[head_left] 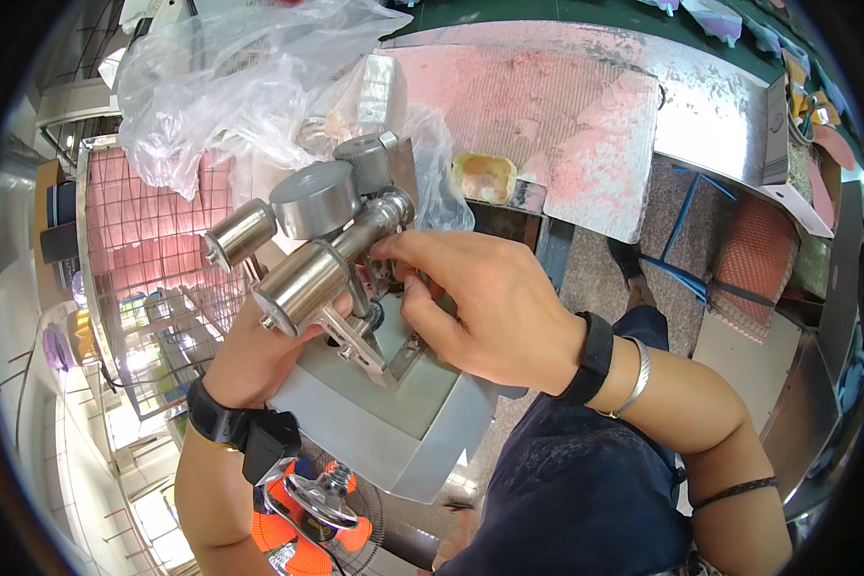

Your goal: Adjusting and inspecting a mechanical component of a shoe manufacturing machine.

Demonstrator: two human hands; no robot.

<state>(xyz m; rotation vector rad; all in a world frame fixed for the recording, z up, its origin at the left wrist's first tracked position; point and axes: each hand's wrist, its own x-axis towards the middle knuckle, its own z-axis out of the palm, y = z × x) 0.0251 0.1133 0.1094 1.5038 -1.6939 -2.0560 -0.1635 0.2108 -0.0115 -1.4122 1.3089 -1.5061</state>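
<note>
Count: two hands, left hand [250,360] and right hand [485,312]; one metal assembly [322,259]; one plastic bag [230,86]; one wire rack [154,259]; one fan [317,514].

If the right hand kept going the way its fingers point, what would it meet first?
The right hand points left, fingertips already at the metal fitting that the left hand holds. It would press into that fitting first, though depth is hard to judge.

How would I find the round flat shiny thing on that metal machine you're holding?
Look above the wire cage to the metal assembly held up by both hands. On top sits a round disc-shaped part, flat like a thick coin. The parts beside it are long cylinders; only this one is flat.
</note>
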